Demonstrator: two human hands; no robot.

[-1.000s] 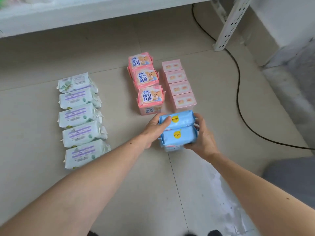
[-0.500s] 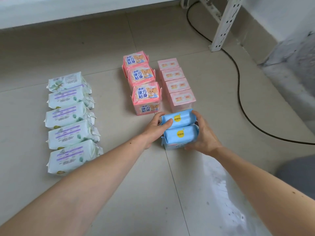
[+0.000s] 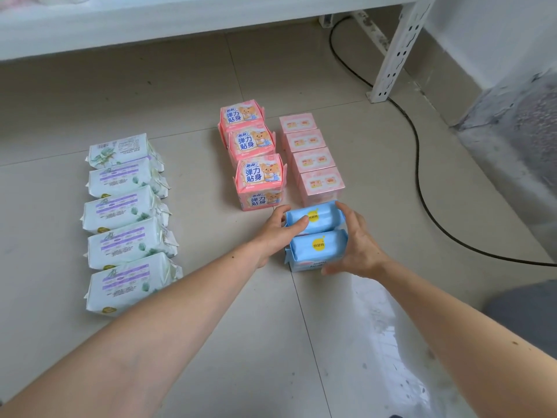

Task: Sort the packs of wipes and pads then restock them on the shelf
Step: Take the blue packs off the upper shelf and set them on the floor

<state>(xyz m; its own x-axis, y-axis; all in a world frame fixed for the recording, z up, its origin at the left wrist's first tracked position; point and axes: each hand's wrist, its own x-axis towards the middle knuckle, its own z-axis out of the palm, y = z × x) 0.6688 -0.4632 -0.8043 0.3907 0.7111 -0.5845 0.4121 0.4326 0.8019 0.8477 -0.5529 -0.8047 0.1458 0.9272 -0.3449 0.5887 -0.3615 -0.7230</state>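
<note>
Two blue packs [image 3: 316,236] sit side by side on the tiled floor [image 3: 241,342] just right of the frame's centre, each with a round yellow label on top. The left hand [image 3: 277,233] lies against their left side, its thumb over the top edge of the farther pack and its fingers curled round the far corner. The right hand [image 3: 355,245] cups their right side, with fingertips hooked over the farther pack's end and the thumb low on the front of the nearer one. Both hands thus clamp the pair between them.

Just above the blue packs, toward the top of the frame, stand two columns of pink goods. On the left are three pink packs with a bear picture [image 3: 256,158], set one behind another. On the right, just beside them, four pale pink boxes [image 3: 310,158] run in a straight line, the nearest box almost touching the farther blue pack.

Well apart, in the left half of the frame, five white packs with purple and green print [image 3: 126,218] lie in a column, overlapping slightly.

Along the top edge runs a white shelf [image 3: 180,22], with its perforated upright [image 3: 398,49] at the upper right. A black cable [image 3: 422,182] curves across the floor on the right.
</note>
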